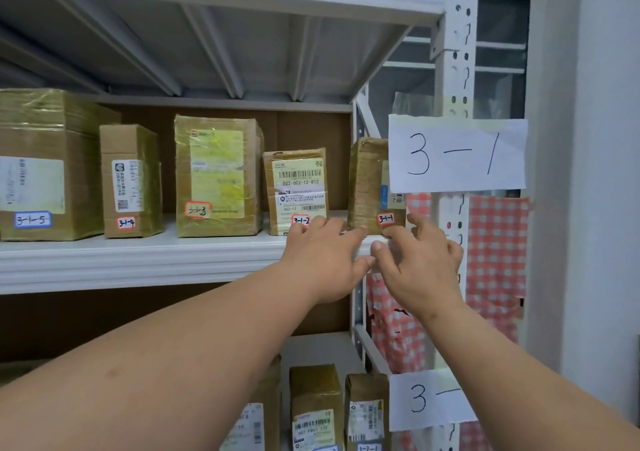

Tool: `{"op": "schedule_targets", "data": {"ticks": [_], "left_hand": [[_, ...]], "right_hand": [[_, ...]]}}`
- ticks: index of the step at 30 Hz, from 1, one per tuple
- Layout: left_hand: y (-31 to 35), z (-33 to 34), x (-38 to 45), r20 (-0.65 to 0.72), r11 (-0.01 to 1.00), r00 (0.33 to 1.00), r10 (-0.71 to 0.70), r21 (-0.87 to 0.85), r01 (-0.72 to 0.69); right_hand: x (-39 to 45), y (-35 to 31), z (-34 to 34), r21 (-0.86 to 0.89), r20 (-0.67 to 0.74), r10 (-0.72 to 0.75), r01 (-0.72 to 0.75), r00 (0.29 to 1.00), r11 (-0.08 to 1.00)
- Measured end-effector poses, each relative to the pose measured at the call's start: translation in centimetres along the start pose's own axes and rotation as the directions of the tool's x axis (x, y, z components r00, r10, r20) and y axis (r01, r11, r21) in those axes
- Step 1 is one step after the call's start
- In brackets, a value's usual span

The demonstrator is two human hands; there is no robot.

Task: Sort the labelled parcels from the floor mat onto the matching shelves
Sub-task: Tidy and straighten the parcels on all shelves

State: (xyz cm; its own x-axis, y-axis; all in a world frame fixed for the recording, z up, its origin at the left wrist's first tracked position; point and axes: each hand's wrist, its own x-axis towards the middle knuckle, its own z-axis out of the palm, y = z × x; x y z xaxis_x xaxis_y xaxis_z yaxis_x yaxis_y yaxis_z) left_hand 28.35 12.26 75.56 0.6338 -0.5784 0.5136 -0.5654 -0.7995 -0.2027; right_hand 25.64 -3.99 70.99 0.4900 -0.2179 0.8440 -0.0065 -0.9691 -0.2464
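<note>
Shelf unit, white metal, w/ brown backing board. Upper shelf (138, 253), marked by paper sign "3-1" (457, 154) taped to the rt upright (457, 69): five cardboard parcels in a row, all upright, labels facing out. L to R: parcel 3-1-5 (34, 166), large, cut off by the frame edge; parcel 3-1-4 (130, 180), narrow, just beside it; parcel 3-1-3 (218, 177), wrapped in yellowish tape, set apart from its neighbours; parcel 3-1-2 (296, 191), shorter, w/ barcode label reading 502-602-12-812; parcel 3-1-1 (369, 184), at the rt end, partly hidden behind the sign. Left hand (325, 260): fingers straight, loosely spread, tips at the shelf lip, touching the lower front of 3-1-2 and reaching toward the bottom left corner of 3-1-1; grips nothing. Right hand (419, 263): fingers relaxed, slightly spread, index tip at the bottom front edge of 3-1-1 below its red-bordered tag, another finger raised at the parcel's rt side; thumb close to the left thumb; cannot tell if it presses or only touches. Lower shelf: second paper sign (426, 402), reads "3-", rest covered by the rt forearm; parcels below incl. parcel 3-2-1 (367, 412) and one beside it (315, 405), tag out of frame. Red-and-white check cloth (495, 249) hangs behind the upright, rt side.
</note>
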Motion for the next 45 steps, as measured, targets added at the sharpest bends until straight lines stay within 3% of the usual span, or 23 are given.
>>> {"op": "schedule_targets", "data": {"ticks": [10, 19, 27, 32, 38, 45], "left_hand": [[0.3, -0.1, 0.4, 0.052, 0.999, 0.997, -0.048, 0.006, 0.048], [0.4, -0.5, 1.0, 0.099, 0.994, 0.99, -0.102, -0.019, 0.105], [-0.5, -0.5, -1.2, -0.009, 0.996, 1.0, -0.011, -0.086, 0.011], [-3.8, -0.2, -4.4, -0.163, 0.997, 0.985, -0.058, -0.06, 0.048], [-6.7, -0.4, -6.4, -0.122, 0.994, 0.986, -0.11, -0.033, 0.107], [-7.0, -0.8, -5.1, -0.039, 0.993, 0.993, -0.115, -0.015, 0.115]], "right_hand": [[0.7, -0.5, 1.0, -0.043, 0.015, 0.03, -0.03, 0.999, 0.999], [1.0, -1.0, 0.5, -0.11, 0.114, 0.034, -0.022, 0.993, 0.994], [-0.2, -1.3, -0.1, -0.091, 0.143, 0.037, -0.024, 0.989, 0.996], [-1.8, -3.6, 0.1, -0.025, 0.049, -0.06, 0.062, 0.997, 0.998], [-1.8, -7.8, 0.8, 0.019, 0.081, -0.223, 0.222, 0.971, 0.975], [-0.8, -9.6, 1.1, -0.038, 0.152, -0.207, 0.215, 0.966, 0.976]]}}
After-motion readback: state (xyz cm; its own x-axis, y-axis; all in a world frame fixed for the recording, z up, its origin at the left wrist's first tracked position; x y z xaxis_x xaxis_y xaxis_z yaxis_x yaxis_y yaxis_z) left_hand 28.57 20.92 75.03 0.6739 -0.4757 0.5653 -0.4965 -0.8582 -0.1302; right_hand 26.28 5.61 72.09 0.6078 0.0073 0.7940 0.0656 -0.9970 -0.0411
